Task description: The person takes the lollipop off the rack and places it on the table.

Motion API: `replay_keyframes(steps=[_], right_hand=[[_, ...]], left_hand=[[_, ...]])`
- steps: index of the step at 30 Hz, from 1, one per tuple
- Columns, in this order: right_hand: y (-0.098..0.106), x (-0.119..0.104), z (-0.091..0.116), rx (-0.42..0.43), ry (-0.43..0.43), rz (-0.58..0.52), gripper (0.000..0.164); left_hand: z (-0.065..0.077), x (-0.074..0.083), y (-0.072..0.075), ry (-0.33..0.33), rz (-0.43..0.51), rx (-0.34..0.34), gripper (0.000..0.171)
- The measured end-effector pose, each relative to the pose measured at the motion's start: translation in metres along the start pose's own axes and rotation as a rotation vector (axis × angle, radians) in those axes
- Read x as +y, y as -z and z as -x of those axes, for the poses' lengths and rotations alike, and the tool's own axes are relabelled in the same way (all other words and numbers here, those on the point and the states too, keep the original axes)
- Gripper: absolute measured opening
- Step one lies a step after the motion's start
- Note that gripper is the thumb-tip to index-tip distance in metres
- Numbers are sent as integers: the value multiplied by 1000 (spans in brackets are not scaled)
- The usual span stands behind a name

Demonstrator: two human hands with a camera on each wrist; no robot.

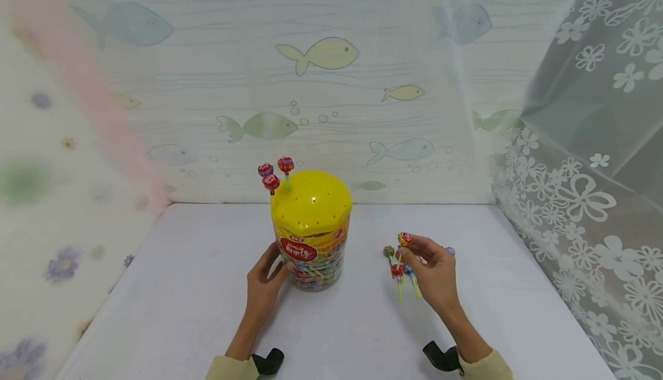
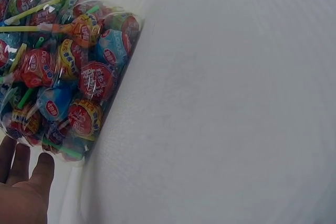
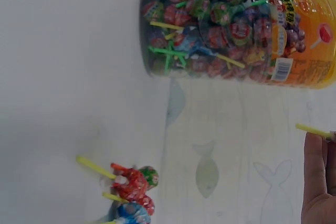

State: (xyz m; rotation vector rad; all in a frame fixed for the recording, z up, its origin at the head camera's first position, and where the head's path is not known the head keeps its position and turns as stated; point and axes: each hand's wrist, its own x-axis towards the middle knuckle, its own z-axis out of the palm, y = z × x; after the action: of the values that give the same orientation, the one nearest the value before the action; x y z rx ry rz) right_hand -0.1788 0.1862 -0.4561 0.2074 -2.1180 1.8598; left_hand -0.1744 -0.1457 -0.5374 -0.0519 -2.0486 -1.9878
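A big clear candy jar [image 1: 318,262] with a yellow holed lid [image 1: 313,198] stands upright, filled with wrapped lollipops [image 2: 63,72]. My left hand [image 1: 265,281] rests against its lower left side; in the left wrist view, extended fingers [image 2: 43,174] touch near the jar's base. To the right of the jar, my right hand [image 1: 432,268] pinches a lollipop [image 1: 405,239] with a red-and-yellow wrapper, head up, just above the table. Its yellow stick [image 3: 311,128] shows in the right wrist view. Several loose lollipops [image 3: 131,184] lie beneath and beside this hand, partly hidden by it in the head view.
Three lollipops [image 1: 285,165] stand in the lid's left edge, and many small holes dot the lid. A white table [image 1: 181,288] carries everything. Behind it hangs a fish-patterned curtain [image 1: 331,103], with a lace cloth [image 1: 580,207] at the right.
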Motion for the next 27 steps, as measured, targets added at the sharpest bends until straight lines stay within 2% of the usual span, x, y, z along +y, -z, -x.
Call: replay_keyframes(steps=[6, 16, 27], right_hand=[[13, 10, 6, 4, -21, 40, 23], [28, 21, 17, -65, -90, 75, 22], [48, 36, 16, -65, -149, 143, 25]], left_hand=[[0, 1, -1, 1, -13, -6, 63], [1, -1, 0, -4, -18, 9, 62], [3, 3, -2, -7, -7, 8, 62]])
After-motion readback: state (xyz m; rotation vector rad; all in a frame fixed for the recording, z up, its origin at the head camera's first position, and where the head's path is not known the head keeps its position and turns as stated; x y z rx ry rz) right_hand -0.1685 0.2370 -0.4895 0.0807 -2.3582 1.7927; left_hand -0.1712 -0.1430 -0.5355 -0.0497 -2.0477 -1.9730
